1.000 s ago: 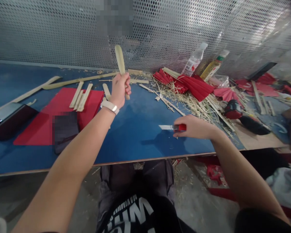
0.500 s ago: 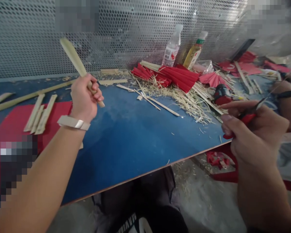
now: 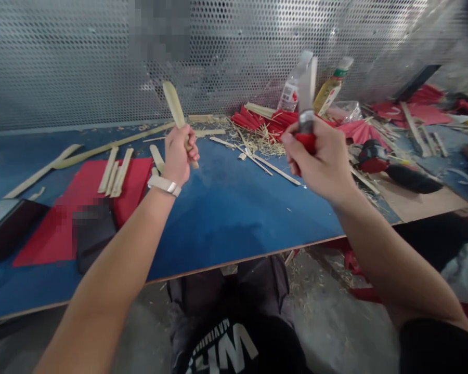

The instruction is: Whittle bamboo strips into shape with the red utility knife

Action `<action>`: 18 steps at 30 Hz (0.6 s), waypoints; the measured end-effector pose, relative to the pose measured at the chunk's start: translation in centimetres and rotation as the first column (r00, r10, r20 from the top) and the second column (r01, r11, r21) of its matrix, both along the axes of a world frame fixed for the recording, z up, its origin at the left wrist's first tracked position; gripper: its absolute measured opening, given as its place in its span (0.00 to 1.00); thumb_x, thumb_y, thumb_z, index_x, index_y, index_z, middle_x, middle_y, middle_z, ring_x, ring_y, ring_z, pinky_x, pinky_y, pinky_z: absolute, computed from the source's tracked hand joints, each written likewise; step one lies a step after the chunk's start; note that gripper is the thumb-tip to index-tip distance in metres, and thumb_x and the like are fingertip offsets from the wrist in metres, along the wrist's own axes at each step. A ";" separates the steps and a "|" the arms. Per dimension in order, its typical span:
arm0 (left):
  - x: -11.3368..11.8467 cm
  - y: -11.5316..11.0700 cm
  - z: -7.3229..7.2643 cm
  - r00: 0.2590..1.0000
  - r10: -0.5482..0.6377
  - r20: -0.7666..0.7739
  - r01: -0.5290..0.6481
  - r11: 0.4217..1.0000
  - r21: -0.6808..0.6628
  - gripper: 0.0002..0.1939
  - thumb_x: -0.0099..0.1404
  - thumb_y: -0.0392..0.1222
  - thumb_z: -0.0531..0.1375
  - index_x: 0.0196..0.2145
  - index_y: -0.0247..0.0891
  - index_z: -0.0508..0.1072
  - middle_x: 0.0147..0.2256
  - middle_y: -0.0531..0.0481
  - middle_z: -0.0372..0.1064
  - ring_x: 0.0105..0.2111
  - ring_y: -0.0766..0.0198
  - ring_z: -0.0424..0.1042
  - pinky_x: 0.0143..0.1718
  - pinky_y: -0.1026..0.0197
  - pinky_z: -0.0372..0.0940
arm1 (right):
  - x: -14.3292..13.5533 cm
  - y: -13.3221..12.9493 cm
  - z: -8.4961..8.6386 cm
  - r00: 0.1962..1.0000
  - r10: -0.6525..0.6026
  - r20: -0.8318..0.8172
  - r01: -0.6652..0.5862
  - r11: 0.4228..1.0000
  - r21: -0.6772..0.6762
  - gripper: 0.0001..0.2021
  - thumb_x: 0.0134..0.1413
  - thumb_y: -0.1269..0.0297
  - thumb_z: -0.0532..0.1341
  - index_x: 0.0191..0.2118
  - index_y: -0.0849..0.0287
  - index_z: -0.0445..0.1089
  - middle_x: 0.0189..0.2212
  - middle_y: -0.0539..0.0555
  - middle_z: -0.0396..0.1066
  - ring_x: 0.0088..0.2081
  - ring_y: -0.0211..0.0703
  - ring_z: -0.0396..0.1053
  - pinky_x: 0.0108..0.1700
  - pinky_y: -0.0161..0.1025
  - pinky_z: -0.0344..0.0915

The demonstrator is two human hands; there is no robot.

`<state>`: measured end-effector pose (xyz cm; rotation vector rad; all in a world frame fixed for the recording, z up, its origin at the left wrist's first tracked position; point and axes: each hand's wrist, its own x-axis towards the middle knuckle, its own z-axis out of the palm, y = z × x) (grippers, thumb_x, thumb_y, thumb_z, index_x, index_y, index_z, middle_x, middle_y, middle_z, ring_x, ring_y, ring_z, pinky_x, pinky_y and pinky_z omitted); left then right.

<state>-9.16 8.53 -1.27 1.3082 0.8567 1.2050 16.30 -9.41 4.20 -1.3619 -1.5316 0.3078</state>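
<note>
My left hand (image 3: 178,155) is closed around the lower part of a pale bamboo strip (image 3: 173,102), which points upward with a rounded, widened top. Its lower end sticks out below my fingers. My right hand (image 3: 325,162) grips a red-handled knife (image 3: 306,93), raised above the table with the blade pointing up. The blade is slightly blurred and apart from the strip. Beneath both hands lies the blue tabletop (image 3: 214,218). Close to my left wrist, short bamboo pieces (image 3: 117,174) rest on a red sheet (image 3: 78,208).
Pleated red paper (image 3: 253,117) and shavings (image 3: 271,145) lie toward the back. A water bottle (image 3: 290,93) and a yellow drink bottle (image 3: 330,91) stand by the perforated metal panel (image 3: 234,52). A long bamboo strip (image 3: 117,145) lies at left; a power tool (image 3: 374,157) is at right.
My right hand has moved left and up with the knife, its blade now upright. My left hand still holds the bamboo strip. The view has shifted left.
</note>
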 end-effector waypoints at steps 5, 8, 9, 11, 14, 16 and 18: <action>0.5 0.0 -0.3 0.994 0.057 0.095 -0.056 0.998 -0.016 0.19 0.71 0.59 0.68 0.32 0.46 0.69 0.24 0.54 0.60 0.21 0.67 0.60 0.22 0.58 0.55 | -2.9 3.6 0.1 0.977 0.071 0.201 -0.074 0.997 0.006 0.18 0.74 0.41 0.65 0.47 0.52 0.74 0.37 0.53 0.72 0.42 0.50 0.75 0.48 0.48 0.77; 0.9 -0.1 -0.6 0.990 0.050 0.132 -0.047 0.999 -0.027 0.17 0.76 0.56 0.64 0.35 0.44 0.67 0.26 0.57 0.60 0.19 0.70 0.55 0.20 0.62 0.54 | -4.1 5.6 -1.1 0.967 0.116 0.226 -0.123 0.992 0.015 0.22 0.77 0.38 0.60 0.47 0.53 0.73 0.35 0.52 0.70 0.42 0.50 0.75 0.51 0.50 0.76; 1.0 -0.1 -0.6 0.991 0.037 0.130 -0.033 0.999 -0.033 0.16 0.77 0.55 0.63 0.36 0.44 0.66 0.27 0.58 0.60 0.19 0.71 0.54 0.20 0.63 0.54 | -4.4 6.6 -1.7 0.968 0.135 0.213 -0.143 0.990 0.021 0.23 0.78 0.36 0.58 0.46 0.53 0.72 0.34 0.52 0.70 0.40 0.50 0.74 0.50 0.50 0.75; 1.2 -0.3 -0.8 0.991 -0.010 0.133 0.015 0.999 -0.033 0.14 0.79 0.52 0.62 0.38 0.44 0.65 0.27 0.59 0.60 0.19 0.72 0.55 0.20 0.65 0.53 | -4.8 8.9 -3.2 0.974 0.167 0.151 -0.174 0.984 0.033 0.26 0.79 0.34 0.54 0.43 0.52 0.70 0.32 0.52 0.69 0.37 0.49 0.72 0.46 0.48 0.73; 1.6 -0.5 -1.2 0.993 -0.069 0.100 0.072 0.997 -0.027 0.09 0.82 0.46 0.58 0.41 0.44 0.65 0.28 0.59 0.62 0.19 0.72 0.56 0.21 0.66 0.55 | -5.2 12.3 -5.7 0.980 0.185 0.072 -0.188 0.982 0.032 0.30 0.76 0.28 0.51 0.40 0.51 0.66 0.30 0.52 0.68 0.34 0.48 0.69 0.40 0.45 0.68; 1.8 -0.6 -1.5 0.996 -0.073 0.049 0.073 0.997 0.005 0.09 0.83 0.45 0.57 0.41 0.43 0.65 0.28 0.59 0.62 0.20 0.71 0.59 0.23 0.66 0.57 | -5.2 13.9 -7.2 0.974 0.209 0.086 -0.210 0.978 0.009 0.33 0.73 0.24 0.50 0.37 0.51 0.64 0.28 0.51 0.66 0.32 0.47 0.67 0.37 0.44 0.64; 1.9 -0.5 -2.0 0.997 -0.074 -0.006 0.074 0.995 0.068 0.09 0.83 0.43 0.58 0.41 0.42 0.67 0.29 0.57 0.64 0.23 0.69 0.65 0.28 0.64 0.63 | -4.8 14.7 -8.4 0.969 0.215 0.121 -0.216 0.976 -0.004 0.34 0.73 0.22 0.48 0.37 0.50 0.62 0.26 0.50 0.64 0.31 0.47 0.65 0.37 0.44 0.60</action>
